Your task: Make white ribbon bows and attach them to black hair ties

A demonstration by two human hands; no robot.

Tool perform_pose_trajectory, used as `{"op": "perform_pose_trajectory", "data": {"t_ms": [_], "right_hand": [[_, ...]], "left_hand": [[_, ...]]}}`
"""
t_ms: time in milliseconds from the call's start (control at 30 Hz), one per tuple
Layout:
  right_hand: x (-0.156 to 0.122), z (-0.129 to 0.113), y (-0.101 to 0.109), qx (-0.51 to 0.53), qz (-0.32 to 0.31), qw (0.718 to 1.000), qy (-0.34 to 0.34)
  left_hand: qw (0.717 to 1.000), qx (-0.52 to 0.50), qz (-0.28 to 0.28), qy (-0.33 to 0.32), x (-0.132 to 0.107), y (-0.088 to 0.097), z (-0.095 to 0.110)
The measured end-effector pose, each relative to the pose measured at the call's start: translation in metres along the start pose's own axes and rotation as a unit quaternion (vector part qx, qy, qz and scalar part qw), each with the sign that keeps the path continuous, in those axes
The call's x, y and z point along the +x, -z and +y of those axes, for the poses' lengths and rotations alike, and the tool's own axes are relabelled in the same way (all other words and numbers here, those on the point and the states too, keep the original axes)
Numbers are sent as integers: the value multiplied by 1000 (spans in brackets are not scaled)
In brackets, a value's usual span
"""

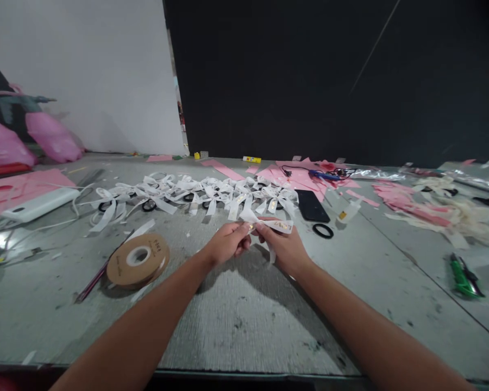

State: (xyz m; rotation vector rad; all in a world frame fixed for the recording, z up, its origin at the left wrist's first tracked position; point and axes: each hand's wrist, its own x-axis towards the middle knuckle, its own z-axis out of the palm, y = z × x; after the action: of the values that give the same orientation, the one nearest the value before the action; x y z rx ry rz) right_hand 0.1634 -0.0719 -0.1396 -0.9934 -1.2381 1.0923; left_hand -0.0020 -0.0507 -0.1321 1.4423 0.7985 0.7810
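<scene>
Between my two hands is a white ribbon [284, 225] with gold lettering, folded into loops or a bow. My left hand [231, 240] pinches its left side with thumb and fingers. From the right, my right hand [283, 245] grips the ribbon near its middle, and one tail hangs below the fingers. Just beyond lies a long heap of white ribbon bows [212, 193], some with black rings. To the left of my left forearm rests a cardboard ribbon spool [120, 266]. A black ring [323, 231] lies right of my right hand.
A black phone [312, 205] and a small glue bottle [349, 210] lie beyond the right hand. Green snips [464, 276] and cream ribbon scraps [472, 214] are far right. A white power strip [41, 205], its cables and a purple pen-like stick [93, 283] are left. Pink sheets [299, 176] lie behind.
</scene>
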Motion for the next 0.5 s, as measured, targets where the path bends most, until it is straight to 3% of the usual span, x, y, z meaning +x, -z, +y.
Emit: {"op": "perform_pose_trajectory", "data": {"t_ms": [367, 500], "right_hand": [[6, -11, 0, 85, 72, 994, -6], [9, -10, 2, 91, 78, 993, -9]], "left_hand": [[998, 48, 18, -25, 2, 2, -12], [991, 124, 5, -50, 1, 9, -7]]}}
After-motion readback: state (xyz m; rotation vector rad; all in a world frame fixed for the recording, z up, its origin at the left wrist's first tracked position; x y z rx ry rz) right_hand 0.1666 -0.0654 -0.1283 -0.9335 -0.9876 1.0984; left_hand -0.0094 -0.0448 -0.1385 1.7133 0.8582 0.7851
